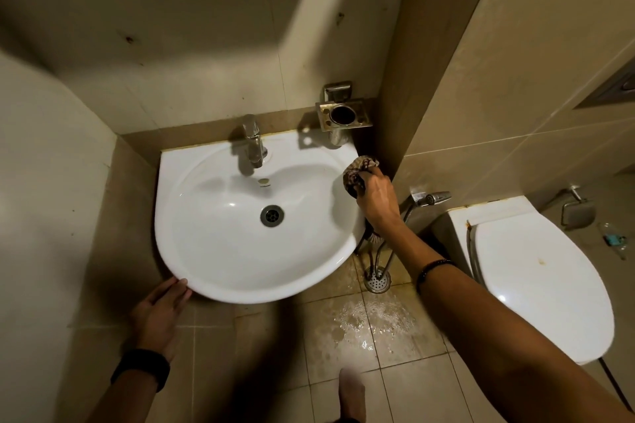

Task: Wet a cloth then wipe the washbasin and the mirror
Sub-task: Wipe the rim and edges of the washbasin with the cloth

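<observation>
Firmly, right hand (376,197) grips cloth (355,172) on washbasin (213,251) — left hand (158,314) fingers straight, touching rim.

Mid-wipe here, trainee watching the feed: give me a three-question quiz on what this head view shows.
1. Multiple choice: where on the white ceramic washbasin does the right hand press the bunched brown patterned cloth? A) front rim B) right rim, near the back C) bowl floor
2. True or false: the left hand lies flat inside the bowl.
3. Fill in: the white toilet lid, to the person's right, is ____ (up/down).
Key: 1 B; 2 false, its fingers touch the front-left rim from outside; 3 down.
</observation>
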